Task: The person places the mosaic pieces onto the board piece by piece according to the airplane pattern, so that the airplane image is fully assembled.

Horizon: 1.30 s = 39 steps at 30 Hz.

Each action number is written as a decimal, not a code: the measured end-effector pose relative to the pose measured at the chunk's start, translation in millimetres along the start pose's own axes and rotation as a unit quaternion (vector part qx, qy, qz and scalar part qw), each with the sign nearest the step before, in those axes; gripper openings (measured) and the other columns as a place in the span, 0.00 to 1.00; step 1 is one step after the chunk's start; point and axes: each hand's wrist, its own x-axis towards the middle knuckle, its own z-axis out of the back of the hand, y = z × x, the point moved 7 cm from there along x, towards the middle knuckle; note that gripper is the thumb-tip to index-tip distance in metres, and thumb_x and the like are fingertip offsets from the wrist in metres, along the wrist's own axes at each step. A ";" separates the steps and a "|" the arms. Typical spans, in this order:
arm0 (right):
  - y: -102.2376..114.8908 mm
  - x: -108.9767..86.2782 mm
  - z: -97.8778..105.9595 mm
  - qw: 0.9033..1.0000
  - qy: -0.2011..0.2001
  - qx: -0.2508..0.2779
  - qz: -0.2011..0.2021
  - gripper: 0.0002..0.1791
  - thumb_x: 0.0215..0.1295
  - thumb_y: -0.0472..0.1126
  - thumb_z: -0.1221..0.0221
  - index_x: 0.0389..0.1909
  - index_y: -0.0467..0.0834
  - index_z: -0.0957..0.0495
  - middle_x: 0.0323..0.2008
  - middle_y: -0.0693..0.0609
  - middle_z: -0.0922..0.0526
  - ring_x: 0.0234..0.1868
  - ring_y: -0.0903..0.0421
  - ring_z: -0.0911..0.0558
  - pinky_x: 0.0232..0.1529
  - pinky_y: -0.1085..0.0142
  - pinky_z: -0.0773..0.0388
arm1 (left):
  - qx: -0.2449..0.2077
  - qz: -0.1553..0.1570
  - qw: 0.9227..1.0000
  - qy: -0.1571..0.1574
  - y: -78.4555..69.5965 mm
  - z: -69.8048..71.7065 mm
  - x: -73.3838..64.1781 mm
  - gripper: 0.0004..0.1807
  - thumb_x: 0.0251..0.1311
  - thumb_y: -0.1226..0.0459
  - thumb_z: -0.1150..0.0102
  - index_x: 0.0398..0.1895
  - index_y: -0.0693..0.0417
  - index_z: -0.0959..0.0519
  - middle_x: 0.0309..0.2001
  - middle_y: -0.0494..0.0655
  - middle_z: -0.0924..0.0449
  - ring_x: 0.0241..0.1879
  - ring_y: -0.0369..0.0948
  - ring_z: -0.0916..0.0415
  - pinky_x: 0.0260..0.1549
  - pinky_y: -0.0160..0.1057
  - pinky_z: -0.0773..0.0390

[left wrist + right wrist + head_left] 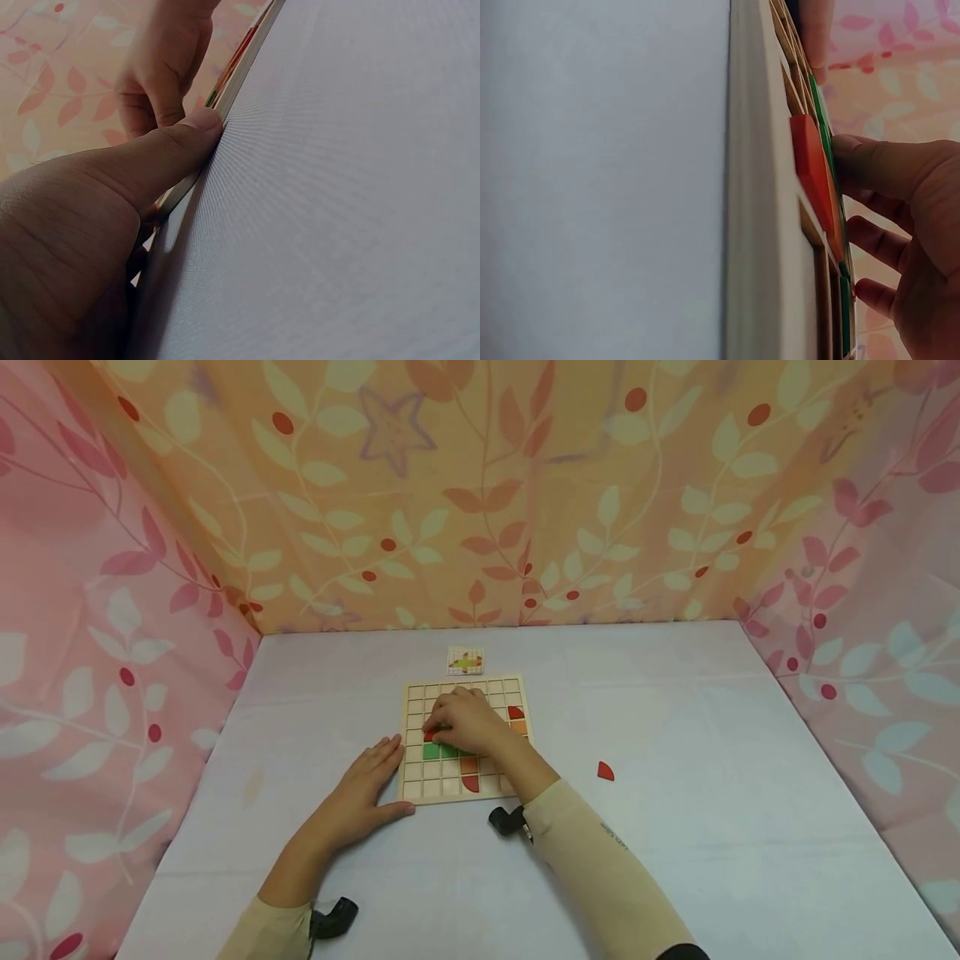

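A square wooden grid board lies on the table with coloured flat pieces in its cells. My left hand rests at its left edge, fingers straight and thumb at the near corner; the thumb touches the board's side. Over the middle of the board is my right hand, thumb and index finger at a red piece just above a row of green pieces. The right thumb is bent down to the green pieces. Part of the row is hidden under that hand.
A small pattern card lies behind the board. One loose red quarter-round piece lies on the table to the right. Other red pieces and an orange piece sit in the board. Patterned curtains surround the white table.
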 end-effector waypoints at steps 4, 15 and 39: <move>-0.8 -0.1 -1.0 1.000 -0.002 0.003 -0.008 0.13 0.67 0.53 0.33 0.51 0.63 0.12 0.50 0.62 0.17 0.57 0.56 0.25 0.64 0.51 0.32 | 0.002 -0.003 1.000 -0.001 0.1 -0.2 0.1 0.56 0.59 0.37 0.33 0.82 0.55 0.45 0.83 0.45 0.53 0.83 0.48 0.59 0.80 0.55 0.55; -1.6 0.7 -1.6 1.000 0.003 0.005 -0.008 0.12 0.67 0.53 0.33 0.50 0.64 0.12 0.50 0.63 0.18 0.56 0.57 0.25 0.64 0.51 0.31 | 0.001 -0.015 1.000 -0.020 -1.4 0.1 -0.7 0.56 0.57 0.38 0.31 0.81 0.56 0.44 0.83 0.47 0.51 0.82 0.50 0.57 0.78 0.57 0.53; -0.9 0.2 -0.7 1.000 -0.001 0.010 0.001 0.10 0.68 0.54 0.33 0.48 0.64 0.11 0.47 0.64 0.18 0.55 0.58 0.26 0.61 0.53 0.31 | 0.005 -0.016 1.000 -0.018 -1.3 0.3 0.4 0.56 0.58 0.38 0.32 0.81 0.57 0.44 0.83 0.48 0.51 0.82 0.51 0.56 0.78 0.57 0.52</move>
